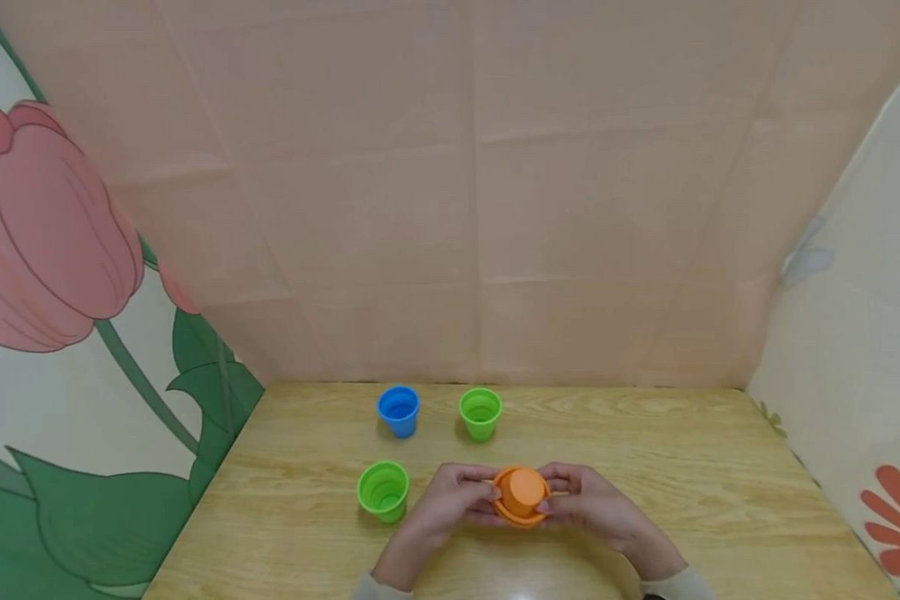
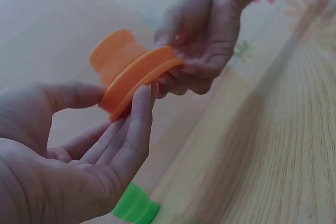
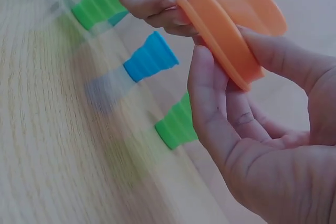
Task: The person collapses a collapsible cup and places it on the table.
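Both hands hold an orange collapsible cup (image 1: 523, 493) above the front part of the table. Its wide rim is partly folded around the narrower section, and the round base faces up toward the head camera. My left hand (image 1: 450, 500) pinches the rim on the left, thumb on the outer side and fingers beneath, as the left wrist view shows. The right hand (image 1: 596, 510) pinches the opposite side of the rim the same way, its thumb (image 3: 278, 59) against the step by the narrow section. A green cup (image 1: 384, 492) stands upright just left of my left hand.
Behind the hands, a blue cup (image 1: 400, 412) and another green cup (image 1: 480, 414) stand upright on the wooden table (image 1: 682, 467). A plain pinkish cloth (image 1: 480, 208) hangs at the table's back edge. Flower-printed cloths (image 1: 67, 233) flank both sides.
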`<state>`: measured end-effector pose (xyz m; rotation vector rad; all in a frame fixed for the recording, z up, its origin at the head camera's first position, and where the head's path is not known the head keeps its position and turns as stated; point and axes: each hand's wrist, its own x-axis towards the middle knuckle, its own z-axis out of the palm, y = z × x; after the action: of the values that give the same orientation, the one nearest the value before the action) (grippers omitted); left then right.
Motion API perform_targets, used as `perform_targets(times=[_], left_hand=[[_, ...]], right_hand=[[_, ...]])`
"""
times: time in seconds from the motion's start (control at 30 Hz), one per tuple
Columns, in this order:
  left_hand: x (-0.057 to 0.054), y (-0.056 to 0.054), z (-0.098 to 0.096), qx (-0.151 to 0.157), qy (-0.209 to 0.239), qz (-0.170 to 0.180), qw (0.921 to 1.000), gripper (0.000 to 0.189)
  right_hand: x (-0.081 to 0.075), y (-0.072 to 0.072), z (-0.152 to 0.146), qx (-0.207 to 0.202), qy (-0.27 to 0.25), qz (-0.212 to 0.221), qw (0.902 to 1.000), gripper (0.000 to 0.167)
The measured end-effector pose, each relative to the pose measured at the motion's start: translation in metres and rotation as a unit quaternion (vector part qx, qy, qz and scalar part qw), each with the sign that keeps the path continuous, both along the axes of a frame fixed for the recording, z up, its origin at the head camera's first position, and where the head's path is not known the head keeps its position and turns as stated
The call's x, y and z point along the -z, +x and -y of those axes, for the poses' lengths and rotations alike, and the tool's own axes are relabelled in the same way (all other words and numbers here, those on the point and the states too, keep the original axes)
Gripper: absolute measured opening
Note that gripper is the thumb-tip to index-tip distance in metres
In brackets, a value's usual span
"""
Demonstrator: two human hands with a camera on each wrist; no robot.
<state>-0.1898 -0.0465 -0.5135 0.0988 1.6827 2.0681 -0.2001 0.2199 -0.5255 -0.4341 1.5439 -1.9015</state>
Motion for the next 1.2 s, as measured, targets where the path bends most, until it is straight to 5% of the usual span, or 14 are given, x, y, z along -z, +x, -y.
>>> perform_targets(times=[0.33,1.2], left_hand=[[-0.0008,-0.0012,0.0054,0.020,0.044,0.003,0.9988,0.039],[-0.0008,-0.0050,0.0096,0.037,0.042,-0.012,0.9984,0.039]], right_hand=[[-0.0003,0.0001,-0.0084,-0.041,-0.096,0.043,0.9936,0.034],[-0.0071,0.0056,-0.0027,0.022,-0.051,0.047,0.9974,0.026]])
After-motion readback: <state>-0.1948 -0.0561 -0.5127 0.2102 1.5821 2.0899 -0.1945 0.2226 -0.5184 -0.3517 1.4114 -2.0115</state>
